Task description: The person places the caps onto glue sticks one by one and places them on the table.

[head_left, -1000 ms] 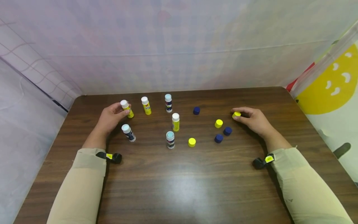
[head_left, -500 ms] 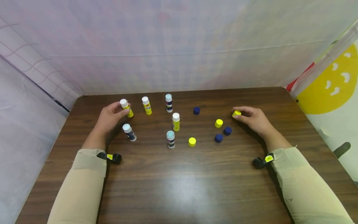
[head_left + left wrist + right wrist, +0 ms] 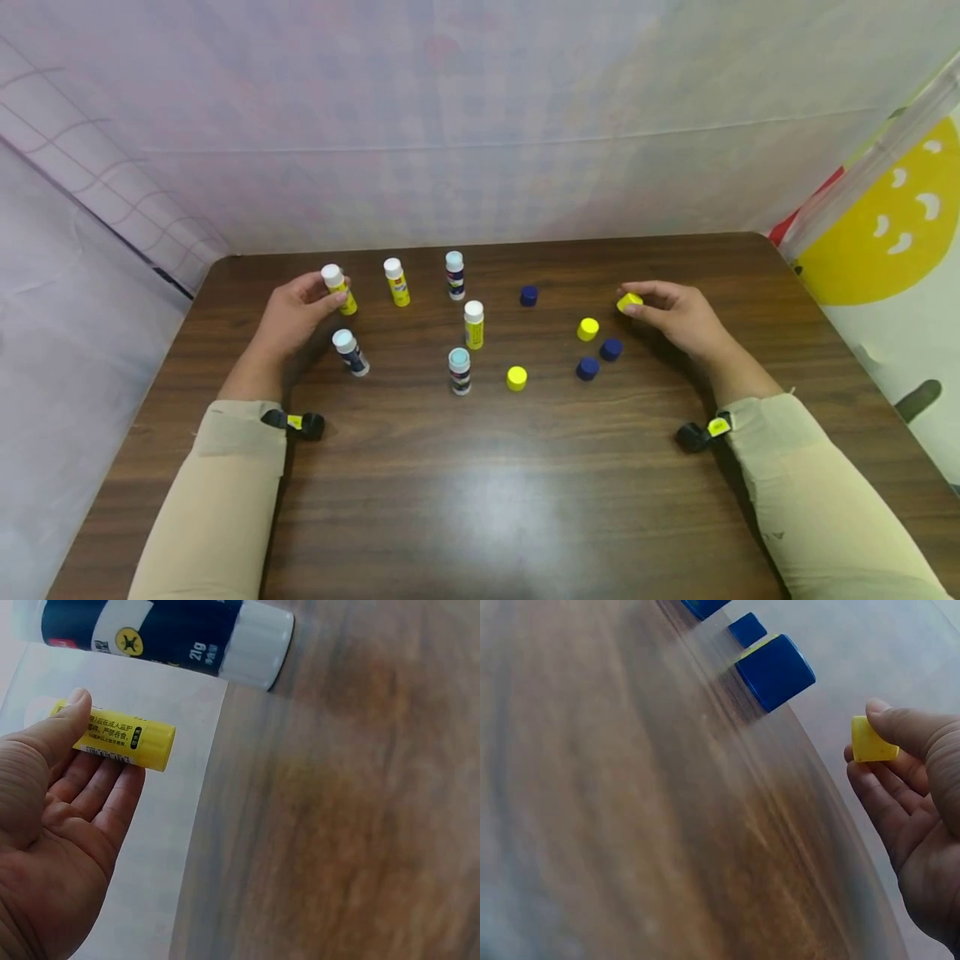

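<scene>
At the table's back left, my left hand (image 3: pixel 297 310) pinches a yellow glue stick (image 3: pixel 120 736) with a white top between thumb and fingers. Over on the right, my right hand (image 3: pixel 678 315) holds a small yellow cap (image 3: pixel 871 740) by thumb and fingertips; the cap is tilted in the head view. Nearest the left hand are a dark blue glue stick (image 3: pixel 351 353) in front and another yellow glue stick (image 3: pixel 397 283) to its right. A loose yellow cap (image 3: pixel 588 329) and a blue cap (image 3: pixel 611 349) lie left of the right hand.
Mid-table stand a yellow glue stick (image 3: pixel 474 327) and two dark blue glue sticks, one behind (image 3: pixel 455 277) and one in front (image 3: pixel 460 372). Other caps lie around: yellow cap (image 3: pixel 517 378), blue cap (image 3: pixel 587 368), blue cap (image 3: pixel 528 296). A pale curtain (image 3: pixel 480 183) hangs behind the table.
My right hand has moved slightly left and back, and the yellow cap in it has tilted. The left hand keeps its hold on the yellow glue stick; the head view has shifted slightly.
</scene>
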Available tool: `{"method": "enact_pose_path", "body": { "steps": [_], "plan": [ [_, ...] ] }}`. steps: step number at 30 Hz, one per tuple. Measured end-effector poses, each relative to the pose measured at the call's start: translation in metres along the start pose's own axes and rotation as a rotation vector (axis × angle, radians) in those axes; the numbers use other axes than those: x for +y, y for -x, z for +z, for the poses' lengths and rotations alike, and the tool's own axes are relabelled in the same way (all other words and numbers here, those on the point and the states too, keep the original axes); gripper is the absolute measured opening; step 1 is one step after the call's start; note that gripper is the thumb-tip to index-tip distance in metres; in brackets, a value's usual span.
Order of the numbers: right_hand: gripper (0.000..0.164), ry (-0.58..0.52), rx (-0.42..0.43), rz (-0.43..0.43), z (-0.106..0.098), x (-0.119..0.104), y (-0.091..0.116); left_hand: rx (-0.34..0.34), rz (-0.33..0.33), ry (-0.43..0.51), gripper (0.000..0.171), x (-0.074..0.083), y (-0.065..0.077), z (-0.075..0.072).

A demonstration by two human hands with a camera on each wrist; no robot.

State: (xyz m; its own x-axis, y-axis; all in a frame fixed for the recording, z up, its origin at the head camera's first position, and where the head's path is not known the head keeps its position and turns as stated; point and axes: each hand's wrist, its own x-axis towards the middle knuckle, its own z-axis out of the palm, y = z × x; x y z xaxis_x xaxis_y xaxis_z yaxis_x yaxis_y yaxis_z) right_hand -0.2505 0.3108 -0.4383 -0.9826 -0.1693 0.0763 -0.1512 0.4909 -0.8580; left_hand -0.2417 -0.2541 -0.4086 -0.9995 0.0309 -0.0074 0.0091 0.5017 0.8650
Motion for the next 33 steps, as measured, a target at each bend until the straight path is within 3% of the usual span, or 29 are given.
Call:
{"method": "enact_pose_path", "body": {
  "steps": [16,33],
  "plan": [
    [0.034,-0.009,-0.007,-0.059,0.011,-0.024,0.004,0.033,0.08,-0.048,0.046,0.014,0.003,0.0],
    [0.033,-0.002,-0.051,-0.071,0.021,-0.048,0.012,0.023,0.088,-0.099,0.049,0.028,0.011,0.004]
  ]
}}
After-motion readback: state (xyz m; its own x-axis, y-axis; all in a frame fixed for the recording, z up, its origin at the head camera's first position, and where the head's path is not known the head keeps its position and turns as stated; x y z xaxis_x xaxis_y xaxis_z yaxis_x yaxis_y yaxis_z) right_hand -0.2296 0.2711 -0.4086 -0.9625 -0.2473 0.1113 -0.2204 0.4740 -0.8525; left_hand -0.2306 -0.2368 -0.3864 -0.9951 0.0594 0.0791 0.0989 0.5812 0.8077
